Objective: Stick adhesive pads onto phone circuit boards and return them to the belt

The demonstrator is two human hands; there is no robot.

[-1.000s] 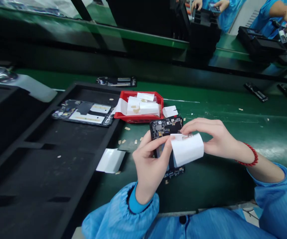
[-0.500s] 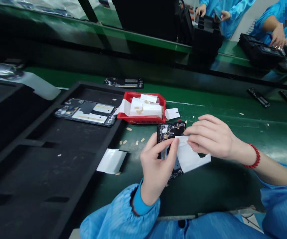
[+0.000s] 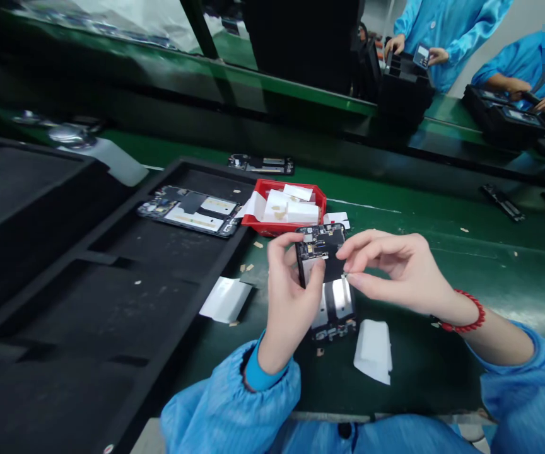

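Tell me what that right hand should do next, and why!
Perhaps pinch gently at the right edge of the open phone: the right hand has its fingertips there, while the left hand holds the opposite side. Whether those grip anything is too small to tell.

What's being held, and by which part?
The left hand grips an opened phone by its upper left edge; whether the right hand holds anything cannot be told.

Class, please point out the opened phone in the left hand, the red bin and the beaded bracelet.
Opened phone (image 3: 330, 297): head view, dark strip between its silver panels.
Red bin (image 3: 277, 229): head view, front wall.
Beaded bracelet (image 3: 480, 313): head view, beads at its right edge.
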